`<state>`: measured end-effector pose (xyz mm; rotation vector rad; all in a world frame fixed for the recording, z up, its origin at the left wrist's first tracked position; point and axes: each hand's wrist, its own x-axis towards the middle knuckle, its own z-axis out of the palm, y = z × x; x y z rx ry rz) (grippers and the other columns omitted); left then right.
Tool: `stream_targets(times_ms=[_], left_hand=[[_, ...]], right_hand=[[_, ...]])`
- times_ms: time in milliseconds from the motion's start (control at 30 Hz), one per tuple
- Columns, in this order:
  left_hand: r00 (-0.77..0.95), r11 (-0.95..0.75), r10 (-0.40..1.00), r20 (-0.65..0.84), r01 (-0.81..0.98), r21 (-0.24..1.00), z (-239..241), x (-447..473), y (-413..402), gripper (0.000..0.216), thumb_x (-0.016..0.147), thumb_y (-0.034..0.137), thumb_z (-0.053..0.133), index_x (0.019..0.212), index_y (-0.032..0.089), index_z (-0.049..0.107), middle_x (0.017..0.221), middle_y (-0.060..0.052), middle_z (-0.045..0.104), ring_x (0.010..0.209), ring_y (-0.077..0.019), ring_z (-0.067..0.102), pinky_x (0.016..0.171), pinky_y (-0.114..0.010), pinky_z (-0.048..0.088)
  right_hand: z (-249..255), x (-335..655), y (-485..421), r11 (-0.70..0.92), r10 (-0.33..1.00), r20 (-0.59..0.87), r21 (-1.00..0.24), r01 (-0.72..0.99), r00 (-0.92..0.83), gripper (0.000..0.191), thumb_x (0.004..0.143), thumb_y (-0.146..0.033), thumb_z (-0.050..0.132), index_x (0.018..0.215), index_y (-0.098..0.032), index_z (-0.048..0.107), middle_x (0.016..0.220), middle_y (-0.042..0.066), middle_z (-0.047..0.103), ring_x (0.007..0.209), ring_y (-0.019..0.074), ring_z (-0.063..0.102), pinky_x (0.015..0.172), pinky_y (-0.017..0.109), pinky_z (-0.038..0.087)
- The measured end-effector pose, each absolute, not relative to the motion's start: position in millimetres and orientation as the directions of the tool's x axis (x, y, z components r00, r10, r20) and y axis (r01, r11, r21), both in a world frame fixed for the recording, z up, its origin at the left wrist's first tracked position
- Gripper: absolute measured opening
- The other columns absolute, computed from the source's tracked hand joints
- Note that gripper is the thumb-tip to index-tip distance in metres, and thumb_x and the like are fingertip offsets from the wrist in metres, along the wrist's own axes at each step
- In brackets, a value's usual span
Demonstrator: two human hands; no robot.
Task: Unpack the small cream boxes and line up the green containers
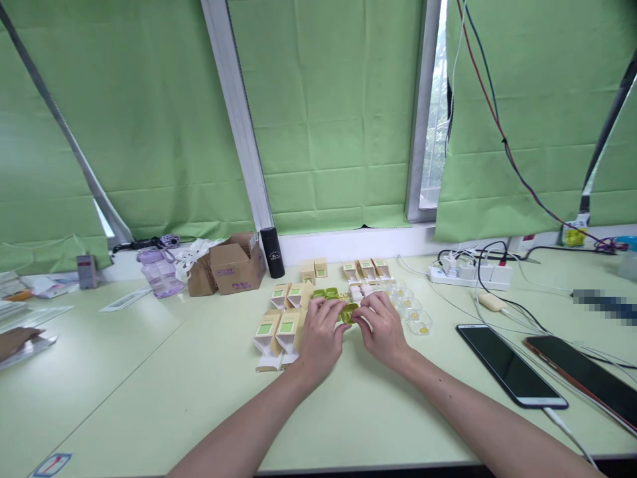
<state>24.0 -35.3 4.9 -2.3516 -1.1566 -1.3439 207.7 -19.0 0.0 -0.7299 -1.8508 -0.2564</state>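
Between my two hands is a small olive-green plastic case, held above the table. My left hand pinches its left side, and my right hand has its fingertips on the right side. Just behind my left hand lie more green cases. Left of that hand stand several small cartons with green labels and opened flaps. Clear plastic cups with yellow centres sit in rows right of my right hand. Some small white pieces lie behind the fingers, partly hidden.
More cartons stand farther back. At the back left are a cardboard box, a black cylinder and a purple bottle. A white power strip, cables and two phones, one with a white frame, occupy the right side.
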Motion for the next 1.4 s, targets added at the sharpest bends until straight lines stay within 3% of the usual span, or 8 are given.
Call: stream_targets(times_ms=[533,833,1133,1400], left_hand=[[0.281,-0.638,0.550,0.787,0.750,0.177,5,23,-35,0.041,0.095,0.016,0.065,0.136,0.022,0.063,0.124,-0.009,0.069,0.118,-0.0316,0.052,0.101,-0.051,0.052],[0.098,-0.523,0.656,0.748,0.773,0.358,3,14,-23,0.044,0.091,0.020,0.071,0.134,0.026,0.065,0.125,-0.007,0.069,0.121,-0.0305,0.051,0.108,-0.051,0.047],[-0.093,-0.469,0.697,0.711,0.690,0.551,7,13,-23,0.038,0.093,0.028,0.070,0.130,0.024,0.067,0.124,-0.009,0.069,0.124,-0.0301,0.052,0.109,-0.050,0.045],[-0.136,-0.454,0.713,0.688,0.658,0.601,6,13,-22,0.038,0.094,0.032,0.069,0.131,0.023,0.068,0.123,-0.010,0.069,0.125,-0.0298,0.052,0.110,-0.049,0.045]], right_hand=[[0,206,-21,0.795,0.344,0.912,-0.157,0.586,-0.222,0.017,0.098,-0.009,0.056,0.090,-0.021,0.066,0.087,0.006,0.058,0.089,0.0231,0.047,0.072,0.036,0.043],[3,207,-22,0.796,0.343,0.927,-0.201,0.571,-0.152,0.016,0.098,-0.011,0.057,0.092,-0.021,0.067,0.087,0.006,0.062,0.090,0.0233,0.053,0.075,0.036,0.045],[-11,212,2,0.666,0.563,0.794,-0.272,0.694,-0.229,0.018,0.096,-0.010,0.060,0.086,-0.022,0.070,0.086,0.004,0.072,0.100,0.0254,0.055,0.087,0.038,0.043],[-24,198,18,0.534,0.678,0.665,-0.153,0.831,-0.313,0.018,0.089,-0.011,0.066,0.083,-0.024,0.078,0.113,0.008,0.068,0.122,0.0298,0.046,0.102,0.042,0.037]])
